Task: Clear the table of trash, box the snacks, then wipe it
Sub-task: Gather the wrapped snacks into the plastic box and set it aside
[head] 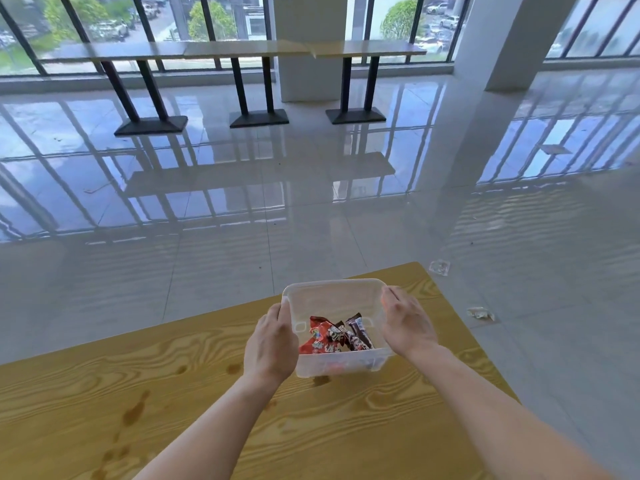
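A clear plastic box (332, 295) rests on the yellow wooden table (194, 403), near its far right corner. Inside lie a red snack packet (318, 337) and a dark brown snack packet (360, 332). My left hand (270, 344) grips the box's left wall, fingers curled over the rim. My right hand (407, 323) holds the right wall the same way. The box has no lid on it.
Brown liquid stains (133, 412) mark the tabletop left of my arms, with smaller spots (233, 368) near the box. Crumpled wrappers (481, 313) and a clear wrapper (440, 267) lie on the shiny floor to the right. High bar tables (242, 51) stand by the windows.
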`<state>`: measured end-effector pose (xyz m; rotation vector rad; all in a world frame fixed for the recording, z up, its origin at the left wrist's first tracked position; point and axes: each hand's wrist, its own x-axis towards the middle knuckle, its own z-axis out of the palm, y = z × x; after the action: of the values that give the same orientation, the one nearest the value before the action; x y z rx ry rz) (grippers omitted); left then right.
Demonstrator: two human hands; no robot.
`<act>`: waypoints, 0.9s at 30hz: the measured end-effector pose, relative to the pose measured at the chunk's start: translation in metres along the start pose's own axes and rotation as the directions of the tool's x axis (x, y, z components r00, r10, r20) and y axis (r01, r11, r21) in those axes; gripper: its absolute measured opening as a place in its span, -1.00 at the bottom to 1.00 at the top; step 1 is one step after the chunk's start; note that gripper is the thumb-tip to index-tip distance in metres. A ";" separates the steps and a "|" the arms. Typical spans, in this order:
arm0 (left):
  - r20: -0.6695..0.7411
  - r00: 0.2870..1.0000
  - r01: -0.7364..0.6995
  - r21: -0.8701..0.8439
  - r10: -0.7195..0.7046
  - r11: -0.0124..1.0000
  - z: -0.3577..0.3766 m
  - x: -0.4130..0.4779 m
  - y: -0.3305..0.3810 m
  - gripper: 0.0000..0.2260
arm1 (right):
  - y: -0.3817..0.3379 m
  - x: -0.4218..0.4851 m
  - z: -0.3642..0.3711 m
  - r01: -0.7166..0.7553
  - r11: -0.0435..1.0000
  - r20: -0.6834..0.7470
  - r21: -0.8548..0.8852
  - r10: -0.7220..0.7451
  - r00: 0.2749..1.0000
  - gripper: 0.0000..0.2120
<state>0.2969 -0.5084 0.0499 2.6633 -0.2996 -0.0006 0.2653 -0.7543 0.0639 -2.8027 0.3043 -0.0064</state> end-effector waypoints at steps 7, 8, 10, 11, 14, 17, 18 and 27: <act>0.004 1.000 -0.015 -0.018 0.015 1.000 0.023 0.035 0.023 -0.43 | 0.027 0.041 -0.001 -0.011 1.000 -0.008 -0.007 0.011 1.000 -0.51; 0.006 1.000 -0.015 -0.019 0.015 1.000 0.026 0.040 0.026 -0.43 | 0.030 0.045 -0.001 -0.013 1.000 -0.009 -0.006 0.013 1.000 -0.49; 0.003 1.000 -0.015 -0.027 0.015 1.000 0.031 0.047 0.030 -0.43 | 0.036 0.054 -0.002 -0.011 1.000 -0.011 -0.012 0.011 1.000 -0.47; 0.001 1.000 -0.015 -0.031 0.015 0.999 0.033 0.049 0.032 -0.43 | 0.039 0.058 -0.002 -0.005 1.000 -0.017 -0.014 0.004 1.000 -0.47; -0.001 1.000 -0.014 -0.032 0.014 0.999 0.039 0.053 0.036 -0.43 | 0.045 0.068 -0.002 0.019 1.000 -0.033 -0.013 -0.019 0.999 -0.46; -0.003 1.000 -0.015 -0.027 0.015 1.000 0.045 0.057 0.040 -0.42 | 0.051 0.077 -0.001 0.029 1.000 -0.038 -0.008 -0.029 0.999 -0.45; -0.002 1.000 -0.018 -0.027 0.018 0.999 0.046 0.057 0.041 -0.41 | 0.052 0.079 -0.001 0.029 1.000 -0.040 -0.005 -0.029 0.999 -0.44; -0.002 1.000 -0.022 -0.012 0.022 1.000 0.050 0.060 0.043 -0.40 | 0.057 0.084 0.004 0.028 1.000 -0.016 0.007 -0.028 0.999 -0.40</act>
<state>0.3441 -0.5811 0.0270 2.6483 -0.3270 0.0070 0.3360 -0.8238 0.0396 -2.8010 0.2676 -0.0361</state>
